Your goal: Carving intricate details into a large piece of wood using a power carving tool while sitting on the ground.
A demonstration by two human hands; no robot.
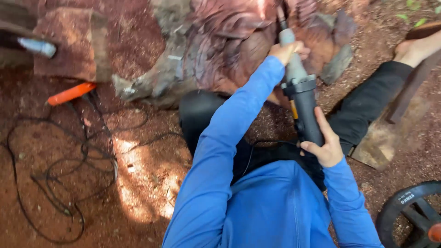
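Gripping a long grey-and-black power tool [301,92] with both hands: left hand [287,49] closing around the slim grey neck at the forward end, right hand [327,146] wrapping the thick black rear body, fingers clamped shut on it in both cases. Running the tool's long axis straight away from the body, from the rear grip up through the forward grip to the bit, pressing into a carved reddish wood piece [239,41] lying just ahead of the forward grip and spreading out to its left. Sitting nearer the wood with the left hand; trailing behind with the right, close to the blue-sleeved chest. Stretching a black-trousered leg [367,105] out to the right of the rear grip, bare foot [413,49] resting beyond it. Trailing a black cable [55,183] in loops over the red earth well to the left, beside an orange-handled tool [71,93] and a reddish block [69,43]. Showing part of a black wheel [409,211] below and right of the rear grip. Blocking nothing between bit and wood.
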